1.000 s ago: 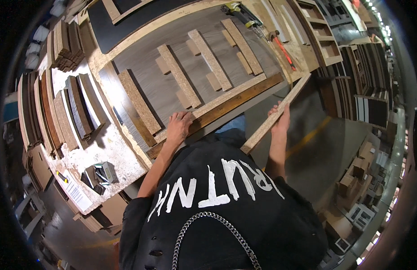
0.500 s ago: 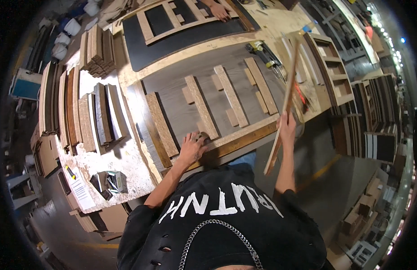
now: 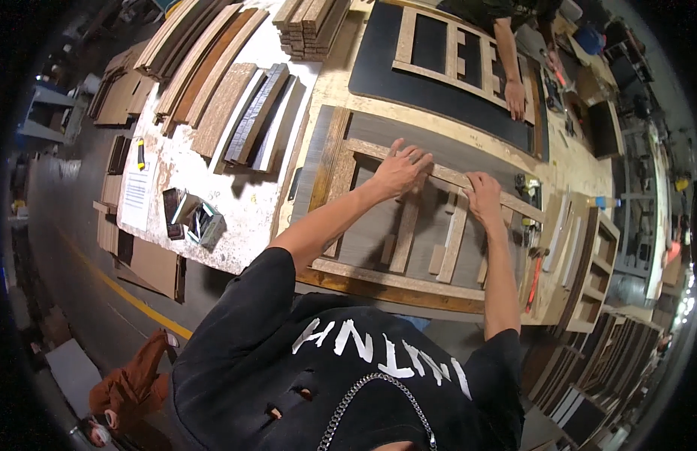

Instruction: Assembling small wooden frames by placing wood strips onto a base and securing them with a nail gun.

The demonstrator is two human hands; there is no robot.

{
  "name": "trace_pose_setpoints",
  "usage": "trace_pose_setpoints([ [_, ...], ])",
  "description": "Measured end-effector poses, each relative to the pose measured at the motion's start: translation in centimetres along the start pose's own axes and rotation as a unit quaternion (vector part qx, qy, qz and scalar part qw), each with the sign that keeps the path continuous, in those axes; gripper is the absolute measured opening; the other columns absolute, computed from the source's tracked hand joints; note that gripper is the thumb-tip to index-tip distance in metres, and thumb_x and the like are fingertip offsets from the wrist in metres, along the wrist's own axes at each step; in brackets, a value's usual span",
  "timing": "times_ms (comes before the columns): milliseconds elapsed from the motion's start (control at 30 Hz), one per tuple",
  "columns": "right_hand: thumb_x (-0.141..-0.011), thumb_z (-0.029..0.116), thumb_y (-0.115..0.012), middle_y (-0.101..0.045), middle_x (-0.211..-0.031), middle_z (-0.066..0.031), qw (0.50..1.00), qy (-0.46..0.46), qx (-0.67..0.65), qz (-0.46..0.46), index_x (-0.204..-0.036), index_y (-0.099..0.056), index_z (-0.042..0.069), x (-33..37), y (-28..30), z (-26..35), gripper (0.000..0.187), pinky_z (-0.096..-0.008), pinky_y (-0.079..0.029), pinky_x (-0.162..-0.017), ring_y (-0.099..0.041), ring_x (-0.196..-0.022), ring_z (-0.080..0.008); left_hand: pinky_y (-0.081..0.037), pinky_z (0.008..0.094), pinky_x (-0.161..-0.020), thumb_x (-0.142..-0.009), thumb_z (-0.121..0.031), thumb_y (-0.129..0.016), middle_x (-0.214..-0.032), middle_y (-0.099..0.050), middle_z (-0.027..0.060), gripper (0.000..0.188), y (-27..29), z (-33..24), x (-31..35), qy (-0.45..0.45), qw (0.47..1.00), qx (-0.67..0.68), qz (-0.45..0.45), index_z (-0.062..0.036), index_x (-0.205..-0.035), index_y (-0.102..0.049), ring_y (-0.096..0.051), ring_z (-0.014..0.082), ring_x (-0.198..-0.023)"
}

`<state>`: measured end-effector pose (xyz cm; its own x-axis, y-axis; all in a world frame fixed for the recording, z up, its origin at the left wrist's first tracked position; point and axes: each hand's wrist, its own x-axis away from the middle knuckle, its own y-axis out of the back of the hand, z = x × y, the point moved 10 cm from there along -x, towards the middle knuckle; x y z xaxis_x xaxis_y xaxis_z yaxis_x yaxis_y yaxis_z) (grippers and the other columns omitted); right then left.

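A grey wood-grain panel (image 3: pixel 430 225) lies in front of me, with several light wooden slats (image 3: pixel 406 233) and small blocks on it. Across the slats' far ends runs a long, narrow wood strip (image 3: pixel 521 206). My left hand (image 3: pixel 401 171) rests on this strip towards its left part, fingers spread. Farther right, my right hand (image 3: pixel 484 199) has its fingers curled over the same strip. Another light rail (image 3: pixel 348 269) lies along the panel's near edge, beside a brown wooden bar (image 3: pixel 378 287). The undersides of both hands are hidden.
Beyond the panel, a co-worker's hand (image 3: pixel 515 98) touches a wooden frame (image 3: pixel 427 74) on a black panel. Stacked boards (image 3: pixel 224 109) and a metal box (image 3: pixel 206 225) occupy the left table. To the right are a red-handled tool (image 3: pixel 534 282) and a compartmented wooden frame (image 3: pixel 598 263).
The strip my right hand held upright at the right now lies across the slats' far ends. Both hands have moved forward onto it. My view has turned, shifting the scene.
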<state>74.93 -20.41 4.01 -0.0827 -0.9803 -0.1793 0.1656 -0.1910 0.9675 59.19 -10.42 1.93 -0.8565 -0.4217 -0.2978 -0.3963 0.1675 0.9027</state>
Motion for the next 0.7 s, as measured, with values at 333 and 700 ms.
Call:
trace_pose_setpoints([
  [333,-0.085,0.01,-0.062,-0.059,-0.112,-0.0123,0.998,-0.063,-0.008,0.024,-0.124,-0.06,0.015,-4.8,-7.5,-3.3,0.039,-0.0479,-0.035,-0.102,-0.054,-0.108,-0.0317,-0.032,0.048,-0.106,-0.083,-0.008,-0.058,-0.118,-0.057,0.0107,0.041,-5.4,6.3,-1.8,0.034,0.999,0.022,-0.009,-0.0097,-0.123,-0.055,-0.05,0.0285,-0.118],
  [700,-0.093,0.027,-0.054,-0.062,-0.111,-0.0102,0.981,-0.192,0.032,-0.016,-0.115,-0.066,0.012,-2.4,-8.1,-7.3,0.029,-0.0555,-0.031,-0.1,-0.058,-0.106,-0.0276,-0.04,0.0473,-0.095,-0.087,-0.009,-0.061,-0.114,-0.06,0.0118,0.033,-5.2,6.5,-2.2,0.057,0.992,0.097,-0.052,-0.0092,-0.12,-0.061,-0.055,0.0328,-0.108],
])
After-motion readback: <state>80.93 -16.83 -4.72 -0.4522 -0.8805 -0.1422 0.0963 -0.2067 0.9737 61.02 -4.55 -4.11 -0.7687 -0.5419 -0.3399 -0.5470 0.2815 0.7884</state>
